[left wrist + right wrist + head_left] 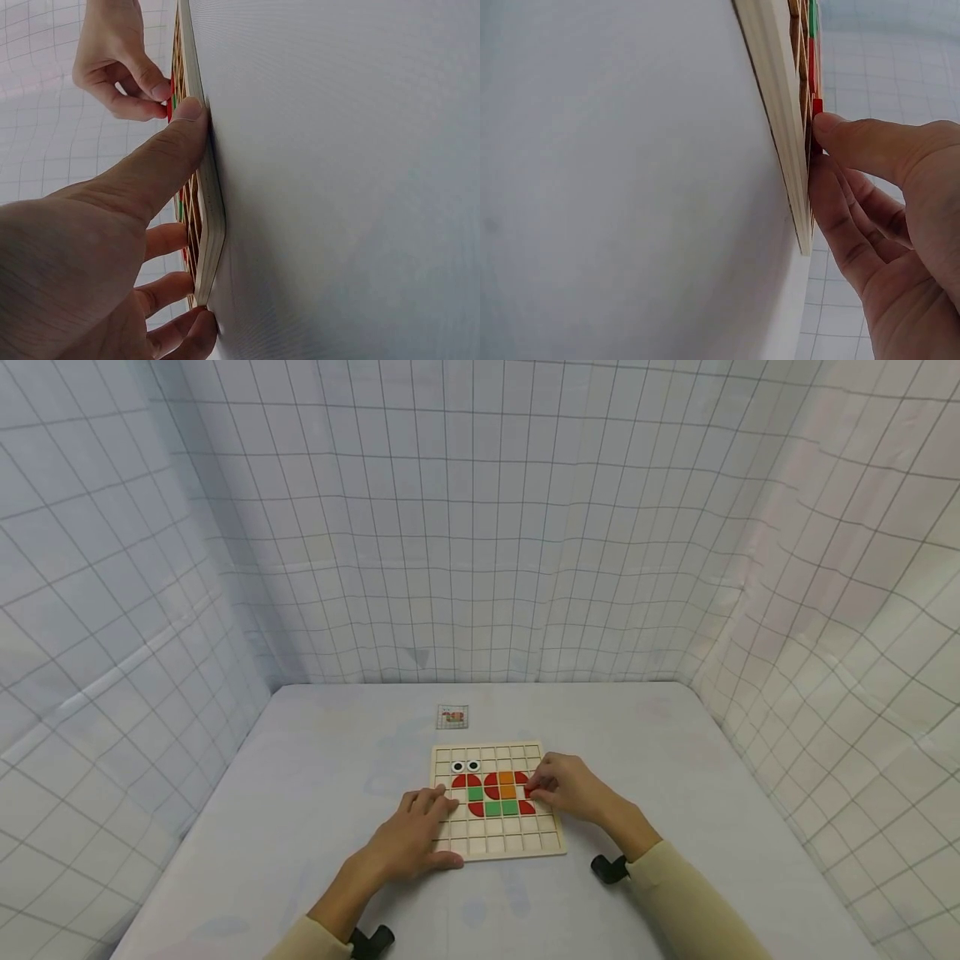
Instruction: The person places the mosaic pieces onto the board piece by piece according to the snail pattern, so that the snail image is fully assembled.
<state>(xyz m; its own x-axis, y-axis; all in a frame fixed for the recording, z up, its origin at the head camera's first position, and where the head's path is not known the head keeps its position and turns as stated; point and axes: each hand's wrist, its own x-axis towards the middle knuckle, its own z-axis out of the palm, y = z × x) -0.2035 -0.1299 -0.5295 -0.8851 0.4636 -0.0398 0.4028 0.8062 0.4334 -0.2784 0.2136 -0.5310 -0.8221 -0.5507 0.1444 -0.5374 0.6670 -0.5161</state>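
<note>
A wooden grid board lies on the table, bearing red curved tiles, green square tiles, orange square tiles and two eye tiles. Over the board's right part, my right hand pinches a small red tile between thumb and fingers, right at the grid; its full shape is hidden. My left hand rests on the front left corner of the board. Its thumb lies along the front edge and its spread fingers touch the left side.
Behind the board lies a small picture card with a coloured figure on a grid. A white cloth covers the table. Grid-patterned curtains stand at the back and both sides. Black wrist mounts sit under the sleeves.
</note>
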